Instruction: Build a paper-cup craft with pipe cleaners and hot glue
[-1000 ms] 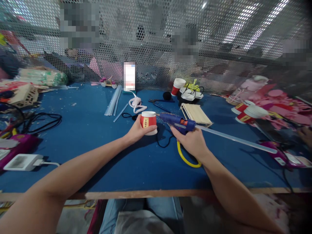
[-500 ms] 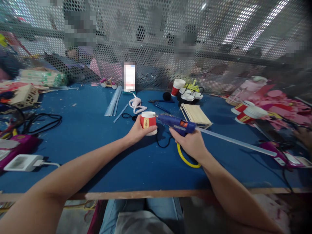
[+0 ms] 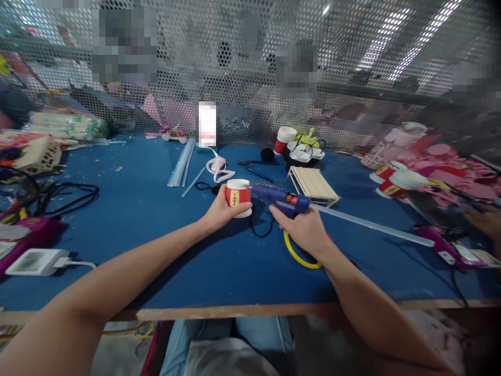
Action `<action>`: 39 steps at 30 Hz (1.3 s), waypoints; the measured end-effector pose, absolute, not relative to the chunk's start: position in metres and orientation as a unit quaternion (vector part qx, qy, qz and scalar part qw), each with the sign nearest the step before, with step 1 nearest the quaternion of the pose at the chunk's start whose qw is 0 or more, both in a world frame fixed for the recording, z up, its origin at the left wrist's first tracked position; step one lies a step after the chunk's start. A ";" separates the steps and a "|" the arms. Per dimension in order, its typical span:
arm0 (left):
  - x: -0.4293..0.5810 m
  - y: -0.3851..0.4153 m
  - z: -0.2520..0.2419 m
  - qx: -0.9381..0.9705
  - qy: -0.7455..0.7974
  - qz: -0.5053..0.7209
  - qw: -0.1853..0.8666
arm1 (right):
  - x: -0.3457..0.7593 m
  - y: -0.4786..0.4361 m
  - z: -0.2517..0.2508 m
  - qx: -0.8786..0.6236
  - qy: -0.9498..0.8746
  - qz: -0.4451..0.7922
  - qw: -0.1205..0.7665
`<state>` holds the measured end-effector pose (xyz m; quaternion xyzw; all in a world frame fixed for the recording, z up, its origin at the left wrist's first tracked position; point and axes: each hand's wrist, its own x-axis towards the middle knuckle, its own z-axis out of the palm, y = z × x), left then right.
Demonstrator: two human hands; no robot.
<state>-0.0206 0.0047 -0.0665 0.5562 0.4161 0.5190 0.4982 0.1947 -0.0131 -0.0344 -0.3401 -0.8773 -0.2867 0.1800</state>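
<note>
Fingers of my left hand [image 3: 219, 209] wrap round a red and white paper cup [image 3: 239, 196] above the blue table. The cup has a yellow label, and white shows at its top and bottom. My right hand [image 3: 307, 230] grips a blue glue gun [image 3: 279, 197] by its handle. Its nozzle meets the cup's right side near the white top; whether it touches I cannot tell. A long clear glue stick [image 3: 371, 222] sticks out of the gun's back. Below the right hand curves a yellow cord [image 3: 297, 256].
Behind lie clear glue sticks [image 3: 182, 164], a white ribbon [image 3: 219, 168], a lit phone [image 3: 207, 124] and a wooden-stick frame [image 3: 314, 184]. More cups [image 3: 403, 181] lie right, by a purple power strip [image 3: 450, 248]. A white charger [image 3: 37, 261] is at left. Another person's hand [image 3: 485, 219] shows far right.
My right hand and the glue gun have shifted very slightly left, the nozzle staying at the cup's upper side. My left hand and the cup have hardly moved.
</note>
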 end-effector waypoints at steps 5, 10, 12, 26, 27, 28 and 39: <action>-0.021 0.003 -0.062 0.546 0.421 0.520 0.505 | 0.198 -0.011 -0.036 -0.347 -0.881 -0.257 0.191; -0.021 0.003 -0.062 0.541 0.414 0.524 0.512 | 0.199 -0.010 -0.036 -0.360 -0.877 -0.262 0.181; -0.021 0.004 -0.064 0.541 0.415 0.524 0.510 | 0.198 -0.011 -0.035 -0.363 -0.878 -0.246 0.192; -0.022 0.004 -0.066 0.551 0.403 0.527 0.507 | 0.191 -0.016 -0.029 -0.378 -0.878 -0.211 0.205; -0.022 0.003 -0.065 0.550 0.401 0.528 0.508 | 0.192 -0.016 -0.030 -0.380 -0.876 -0.212 0.207; -0.022 0.003 -0.065 0.550 0.400 0.528 0.509 | 0.193 -0.015 -0.031 -0.378 -0.876 -0.217 0.204; -0.023 0.003 -0.063 0.545 0.401 0.521 0.519 | 0.198 -0.011 -0.032 -0.366 -0.878 -0.242 0.190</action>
